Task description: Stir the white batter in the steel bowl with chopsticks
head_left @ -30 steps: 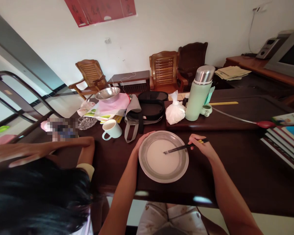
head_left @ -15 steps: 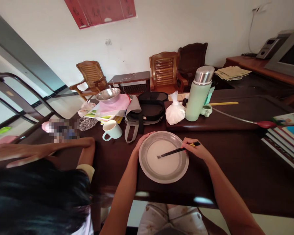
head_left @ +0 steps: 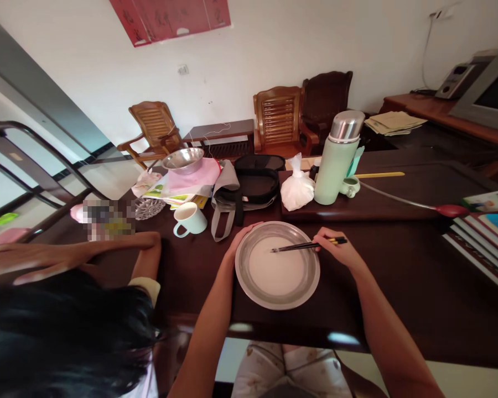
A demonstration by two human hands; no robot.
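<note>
A round metal basin point(head_left: 244, 287) of white liquid sits on the dark table in front of me. My left hand point(head_left: 238, 240) curls around its left rim and holds it. My right hand point(head_left: 338, 249) is closed on a pair of dark chopsticks point(head_left: 299, 246), whose tips reach over the white liquid near the basin's far side.
Another person point(head_left: 66, 326) leans on the table at my left, arm folded on it. Behind the basin stand a pale green mug point(head_left: 190, 219), a grey bag point(head_left: 249, 185), a white plastic bag point(head_left: 296, 190), a green thermos point(head_left: 336, 160) and a small cup point(head_left: 349, 187). Books point(head_left: 481, 232) lie at the right.
The chopstick tips have swept across the white liquid, from centre toward the left and then up to the far side. My left hand has stayed on the rim.
</note>
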